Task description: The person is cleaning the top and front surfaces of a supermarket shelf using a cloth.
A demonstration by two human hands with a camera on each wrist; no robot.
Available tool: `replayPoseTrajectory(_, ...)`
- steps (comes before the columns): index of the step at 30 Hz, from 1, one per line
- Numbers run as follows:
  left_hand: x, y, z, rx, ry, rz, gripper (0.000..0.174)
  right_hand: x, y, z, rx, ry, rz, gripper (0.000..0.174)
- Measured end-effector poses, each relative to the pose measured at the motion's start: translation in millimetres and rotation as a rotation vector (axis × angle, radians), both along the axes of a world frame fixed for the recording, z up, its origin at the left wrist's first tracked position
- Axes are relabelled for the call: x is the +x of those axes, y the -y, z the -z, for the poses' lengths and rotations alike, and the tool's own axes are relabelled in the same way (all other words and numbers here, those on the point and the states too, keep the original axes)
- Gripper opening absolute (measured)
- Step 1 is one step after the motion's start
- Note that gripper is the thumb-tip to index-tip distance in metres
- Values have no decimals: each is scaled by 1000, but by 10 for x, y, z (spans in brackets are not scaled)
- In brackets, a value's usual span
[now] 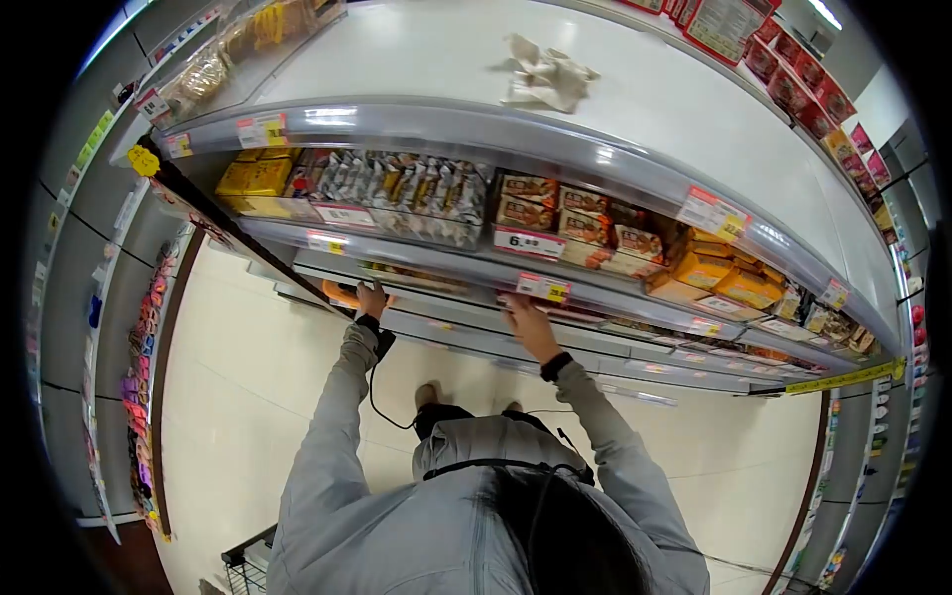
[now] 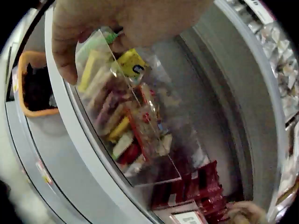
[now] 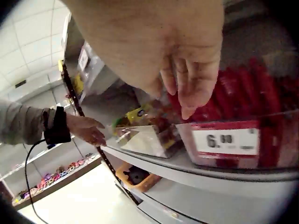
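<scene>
My left hand reaches to the left end of a lower shelf. In the left wrist view this hand overlaps the upper end of a clear plastic bin of mixed wrapped snacks. From the right wrist view, its fingers lie loosely extended beside that bin. My right hand is under the shelf lip. In the right wrist view this hand hangs over a bin of red packets, fingers slightly bent and fingertips just above the bin's front edge.
A price card fronts the red packets. Below stands an orange basket with dark contents. The shelf above bears silver-wrapped snacks and boxed goods. A crumpled pale cloth or paper lies on the top shelf.
</scene>
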State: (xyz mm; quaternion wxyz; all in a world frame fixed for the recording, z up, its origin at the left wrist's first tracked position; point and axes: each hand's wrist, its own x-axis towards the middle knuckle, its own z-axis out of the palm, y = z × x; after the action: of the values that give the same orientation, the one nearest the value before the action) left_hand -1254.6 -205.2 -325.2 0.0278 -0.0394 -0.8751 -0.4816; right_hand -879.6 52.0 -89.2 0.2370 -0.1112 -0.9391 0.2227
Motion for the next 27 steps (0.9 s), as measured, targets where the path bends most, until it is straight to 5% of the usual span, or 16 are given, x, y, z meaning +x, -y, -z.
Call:
replayPoseTrajectory(1,-68,135,-74,-202,-318,29,59,-236,165,30,64,29,-12,37)
replayPoseTrajectory(4,-824,441,51,195,489,413,74,-888,521,205,157,239,42,37)
replayPoseTrajectory(7,-540,443,-394,-93,193,629,66,-1220,590,569,3,429,131,39)
replayPoseTrajectory(8,-485,446,-406,-153,105,707,64,-1190,551,871,39,215,76,42)
replayPoseTrajectory(9,-468,432,-366,-215,-6,783,62,-1208,566,738,1,409,103,39)
replayPoseTrajectory(13,-589,255,-112,-554,-787,1015,56,-1119,663,757,106,276,185,39)
replayPoseTrajectory(15,-491,178,-89,-153,74,894,60,-1189,631,780,-19,368,249,44)
replayPoseTrajectory(16,-172,142,-1162,-24,546,687,64,-1175,670,616,-153,540,297,47)
replayPoseTrajectory(18,12,107,-1450,74,417,708,62,-1073,523,977,184,306,225,51)
replayPoseTrajectory(21,98,-7,-1437,-13,393,767,60,-984,447,840,57,427,286,51)
replayPoseTrajectory(22,-106,-189,-460,-194,70,864,54,-957,459,672,26,481,297,51)
replayPoseTrajectory(24,20,-185,-841,-41,226,793,54,-853,368,840,102,340,291,53)
replayPoseTrajectory(27,129,-248,-1036,30,241,760,54,-737,436,469,-223,481,271,64)
